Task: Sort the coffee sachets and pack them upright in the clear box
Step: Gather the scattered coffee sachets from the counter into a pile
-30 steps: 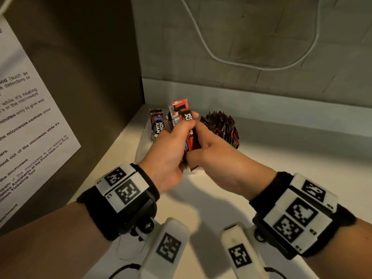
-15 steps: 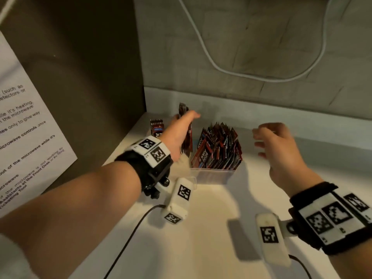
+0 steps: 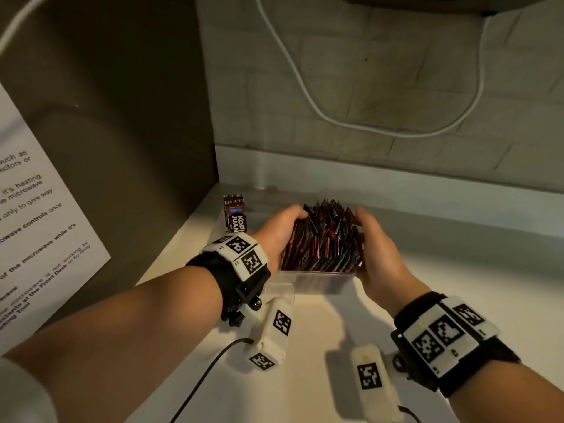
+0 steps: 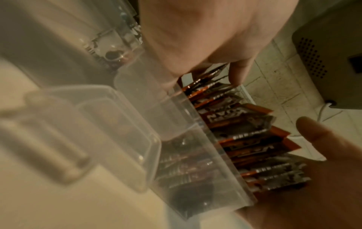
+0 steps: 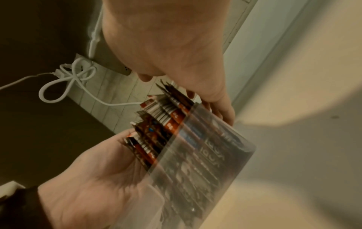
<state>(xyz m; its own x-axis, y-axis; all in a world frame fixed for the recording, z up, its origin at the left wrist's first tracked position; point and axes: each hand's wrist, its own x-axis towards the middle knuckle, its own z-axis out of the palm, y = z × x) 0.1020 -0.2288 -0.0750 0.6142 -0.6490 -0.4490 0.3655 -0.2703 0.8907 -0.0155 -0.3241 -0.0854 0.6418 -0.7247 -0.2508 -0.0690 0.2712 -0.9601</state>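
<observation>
A rectangular box of clear plastic [image 3: 317, 280] was set on the pale counter near the back wall, its long side turned toward the viewer. It was packed full with red-and-black foil coffee sachets [image 3: 323, 236], stood upright in tight rows, their serrated top edges raised above the rim. A further small cluster of dark upright sachets with white lettering [image 3: 235, 215] was placed to the box's left, behind a clear wall.
</observation>
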